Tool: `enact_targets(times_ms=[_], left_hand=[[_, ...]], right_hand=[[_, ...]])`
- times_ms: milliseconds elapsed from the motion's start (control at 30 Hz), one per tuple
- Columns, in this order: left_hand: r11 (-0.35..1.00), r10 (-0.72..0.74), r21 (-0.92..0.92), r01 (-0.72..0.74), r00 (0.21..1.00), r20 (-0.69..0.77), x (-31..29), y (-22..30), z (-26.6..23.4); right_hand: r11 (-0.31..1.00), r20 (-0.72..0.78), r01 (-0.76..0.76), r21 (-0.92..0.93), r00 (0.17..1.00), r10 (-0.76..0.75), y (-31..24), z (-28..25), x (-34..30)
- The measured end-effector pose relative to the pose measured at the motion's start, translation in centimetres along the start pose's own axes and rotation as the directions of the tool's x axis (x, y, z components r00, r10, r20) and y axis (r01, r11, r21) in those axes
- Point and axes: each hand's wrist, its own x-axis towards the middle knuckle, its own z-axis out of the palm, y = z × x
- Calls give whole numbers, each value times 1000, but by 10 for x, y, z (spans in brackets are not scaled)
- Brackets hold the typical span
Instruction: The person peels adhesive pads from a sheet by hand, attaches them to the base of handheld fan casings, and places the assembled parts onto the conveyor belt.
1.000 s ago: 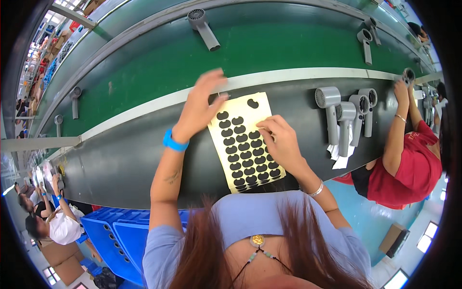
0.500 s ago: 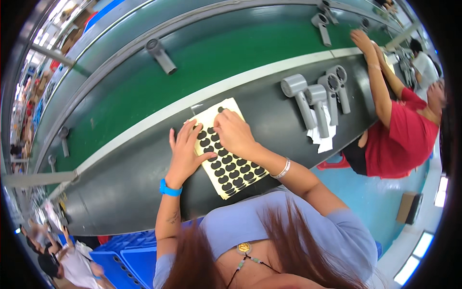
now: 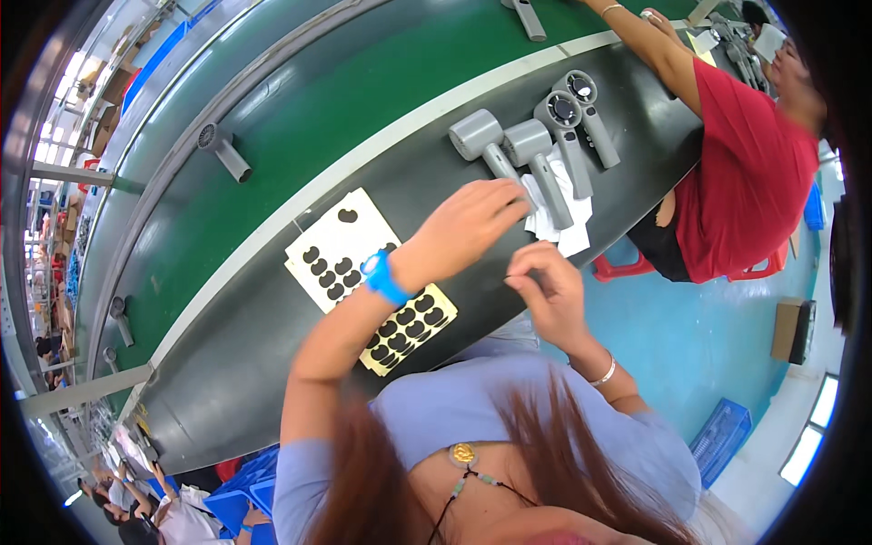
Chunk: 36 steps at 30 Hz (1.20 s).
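Note:
My left hand (image 3: 468, 227), wearing a blue wristband, stretches across to the right over the lower handle of a grey, hair-dryer-shaped handheld fan (image 3: 478, 135). Its fingers are extended and slightly bent at that handle; a firm grip does not show. Closer to my body, my right hand (image 3: 552, 295) is raised with thumb and forefinger pinched. A thin dark edge, seemingly a black sticker (image 3: 510, 277), shows at the fingertips. Under my left forearm lies a pale yellow sheet of black stickers (image 3: 400, 331), partly hidden, its upper part mostly bare backing.
More grey fans (image 3: 563, 109) lie side by side on white paper (image 3: 574, 238) on the dark worktop. Beyond a pale rail runs a green conveyor belt (image 3: 300, 154) carrying a grey fan (image 3: 224, 153). At the right, a co-worker in red (image 3: 749, 173) reaches over the belt.
Both hands have left the sticker sheet and moved right. My left hand has crossed over to the nearest fan; my right hand has drawn back, pinched. The view has shifted right.

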Motion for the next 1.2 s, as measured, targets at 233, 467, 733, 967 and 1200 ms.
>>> enact_targets(times_ms=[233, 467, 733, 967, 1200], left_hand=[[989, 0, 148, -11, 997, 77, 27, -18, 11], [824, -565, -344, 449, 684, -460, -31, -3, -41], [696, -662, -620, 362, 657, -359, -79, 5, -68], [675, -688, -707, 213, 530, -497, -118, 57, -70], [772, -612, -591, 233, 523, -593, -154, 89, -65]], right_hand=[[990, -200, -39, 134, 978, 66, 1, -41, 1], [985, -143, 98, 139, 987, -78, 0, -32, 32], [958, -75, 89, 272, 995, -71, -9, 22, 31], [954, -43, 79, 288, 997, -69, -28, 73, 19], [938, 186, 47, 344, 976, -117, -47, 103, 18]])
